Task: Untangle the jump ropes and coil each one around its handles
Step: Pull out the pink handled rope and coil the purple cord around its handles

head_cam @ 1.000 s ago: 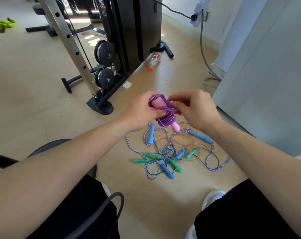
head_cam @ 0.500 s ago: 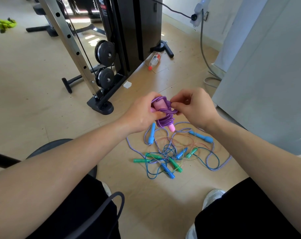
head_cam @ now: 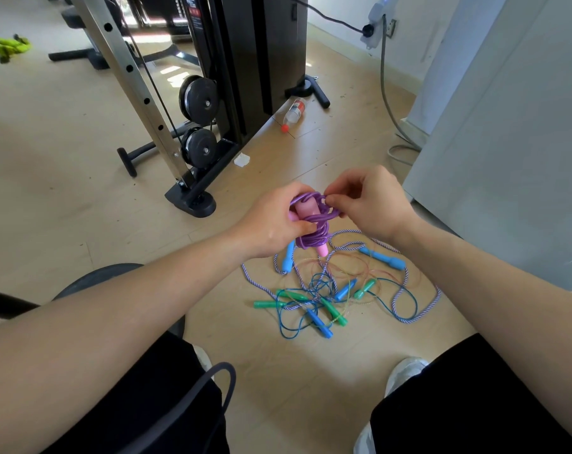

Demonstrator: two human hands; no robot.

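A black gym cable machine (head_cam: 245, 60) with a perforated steel upright (head_cam: 127, 67) stands on a pale wooden floor (head_cam: 48, 142). A plastic bottle (head_cam: 292, 113) lies beside its base. A grey cord (head_cam: 386, 103) hangs down the wall, near a white cabinet (head_cam: 507, 142).

Between the fingers (head_cam: 337, 200), the purple rope (head_cam: 314, 239) looks like glossy, smooth plastic, and the pink handles (head_cam: 306, 209) like matt plastic. Below them, the striped rope (head_cam: 410, 321) is woven cord, and the floor (head_cam: 81, 178) is pale, matt and wood-grained.
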